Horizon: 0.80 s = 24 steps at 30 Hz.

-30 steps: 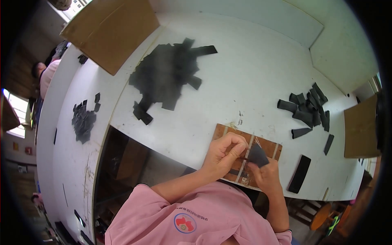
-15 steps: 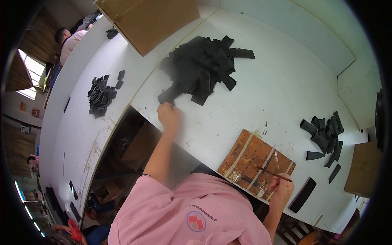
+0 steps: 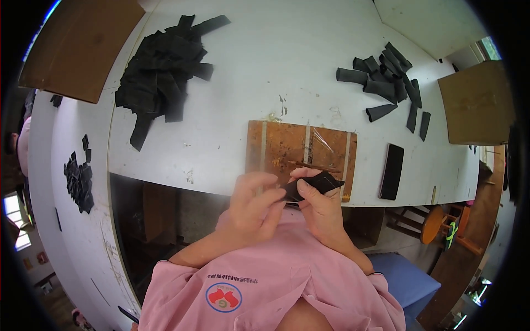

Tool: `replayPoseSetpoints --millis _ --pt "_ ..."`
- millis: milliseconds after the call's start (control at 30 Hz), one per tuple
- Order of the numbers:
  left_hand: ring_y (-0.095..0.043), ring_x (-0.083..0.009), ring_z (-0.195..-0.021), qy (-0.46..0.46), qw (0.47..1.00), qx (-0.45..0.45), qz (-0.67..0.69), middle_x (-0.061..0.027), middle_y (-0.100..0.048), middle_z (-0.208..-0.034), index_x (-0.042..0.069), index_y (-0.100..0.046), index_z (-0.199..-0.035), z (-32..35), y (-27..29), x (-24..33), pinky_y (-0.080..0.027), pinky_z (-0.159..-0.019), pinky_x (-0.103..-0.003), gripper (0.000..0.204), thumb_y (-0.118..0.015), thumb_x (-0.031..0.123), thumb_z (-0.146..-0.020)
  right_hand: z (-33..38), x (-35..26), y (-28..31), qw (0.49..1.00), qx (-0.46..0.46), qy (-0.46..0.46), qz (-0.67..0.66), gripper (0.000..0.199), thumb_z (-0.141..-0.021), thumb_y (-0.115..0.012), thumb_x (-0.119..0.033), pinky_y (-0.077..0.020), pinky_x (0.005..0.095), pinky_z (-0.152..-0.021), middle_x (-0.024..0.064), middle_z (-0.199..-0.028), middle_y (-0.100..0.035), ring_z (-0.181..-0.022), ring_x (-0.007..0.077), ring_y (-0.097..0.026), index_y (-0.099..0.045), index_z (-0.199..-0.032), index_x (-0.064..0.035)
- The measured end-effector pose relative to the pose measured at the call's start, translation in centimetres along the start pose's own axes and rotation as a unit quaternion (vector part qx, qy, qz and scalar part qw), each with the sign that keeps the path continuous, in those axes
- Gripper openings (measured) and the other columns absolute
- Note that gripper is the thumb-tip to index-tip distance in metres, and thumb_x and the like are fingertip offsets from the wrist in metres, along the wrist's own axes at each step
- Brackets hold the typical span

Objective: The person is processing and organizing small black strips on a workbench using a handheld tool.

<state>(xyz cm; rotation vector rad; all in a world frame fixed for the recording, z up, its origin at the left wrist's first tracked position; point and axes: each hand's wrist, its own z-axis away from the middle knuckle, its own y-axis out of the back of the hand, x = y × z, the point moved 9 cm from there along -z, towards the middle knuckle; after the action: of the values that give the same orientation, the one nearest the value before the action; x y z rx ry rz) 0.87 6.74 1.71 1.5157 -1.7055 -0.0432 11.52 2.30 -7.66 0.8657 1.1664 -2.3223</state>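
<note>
My right hand (image 3: 320, 212) is closed on a black fabric piece (image 3: 320, 182), pinched between thumb and fingers above the near edge of a brown board (image 3: 284, 144). At the piece's left end, the curled fingers of my left hand (image 3: 251, 207) meet it, slightly smeared by motion. A slim brown stick (image 3: 312, 165) shows over the board just beyond my right fingers; whether they touch it I cannot tell. Pale bands of tape cross the board, and a clear plastic scrap (image 3: 322, 138) lies on it.
A large heap of black fabric strips (image 3: 160, 71) lies far left. Rolled black pieces (image 3: 381, 85) are gathered at the far right, near a cardboard box (image 3: 475, 102). A black phone (image 3: 391, 172) rests right of the board. Another box (image 3: 83, 49) and small black pieces (image 3: 78, 182) are at left.
My left hand has come from the strip heap to the board, and a black piece is now between my hands. My right hand has moved in to hold it. The view has turned.
</note>
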Motion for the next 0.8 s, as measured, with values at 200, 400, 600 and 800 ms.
replayPoseSetpoints --millis 200,400,600,800 --pt "-0.050 -0.0124 -0.087 0.473 0.661 -0.048 0.581 -0.0070 -0.051 -0.097 -0.001 -0.049 -0.099 2.3 -4.6 -3.9 -0.039 -0.078 -0.025 0.025 -0.055 0.001 -0.075 1.0 -1.8 1.6 0.997 -0.001 0.044 -0.056 0.017 -0.078 -0.060 -0.007 -0.0416 0.0244 -0.070 0.0050 -0.086 -0.058 -0.079 0.0121 -0.053 -0.056 -0.094 -0.0038" --pt "-0.050 -0.0071 -0.082 0.479 0.701 -0.105 0.518 -0.0028 -0.055 -0.087 0.000 -0.051 -0.093 2.2 -5.7 -3.2 -0.040 -0.074 -0.022 0.016 -0.055 0.002 -0.078 0.8 -1.7 1.9 0.997 -0.020 0.031 -0.061 0.018 -0.077 -0.061 -0.008 -0.0413 0.0239 -0.069 0.0052 -0.085 -0.057 -0.080 0.0122 -0.052 -0.056 -0.094 -0.0042" --pt "-0.049 -0.0052 -0.069 0.469 0.753 -0.133 0.442 -0.0016 -0.055 -0.079 -0.001 -0.056 -0.086 2.5 -6.3 -3.8 -0.040 -0.063 -0.017 0.007 -0.055 -0.001 -0.080 0.8 -1.6 1.8 0.999 -0.019 0.033 -0.026 0.025 -0.073 -0.066 -0.008 -0.0416 0.0226 -0.071 0.0036 -0.083 -0.056 -0.081 0.0106 -0.051 -0.056 -0.096 -0.0042" --pt "-0.051 -0.0047 -0.072 0.495 0.758 -0.116 0.409 -0.0001 -0.056 -0.077 0.001 -0.053 -0.082 3.3 -6.3 -4.8 -0.041 -0.065 -0.019 0.004 -0.054 0.003 -0.079 0.7 -1.8 2.8 0.995 0.012 0.053 0.079 0.038 -0.068 -0.070 -0.006 -0.0421 0.0205 -0.069 -0.0003 -0.081 -0.055 -0.076 0.0075 -0.051 -0.054 -0.103 -0.0047"
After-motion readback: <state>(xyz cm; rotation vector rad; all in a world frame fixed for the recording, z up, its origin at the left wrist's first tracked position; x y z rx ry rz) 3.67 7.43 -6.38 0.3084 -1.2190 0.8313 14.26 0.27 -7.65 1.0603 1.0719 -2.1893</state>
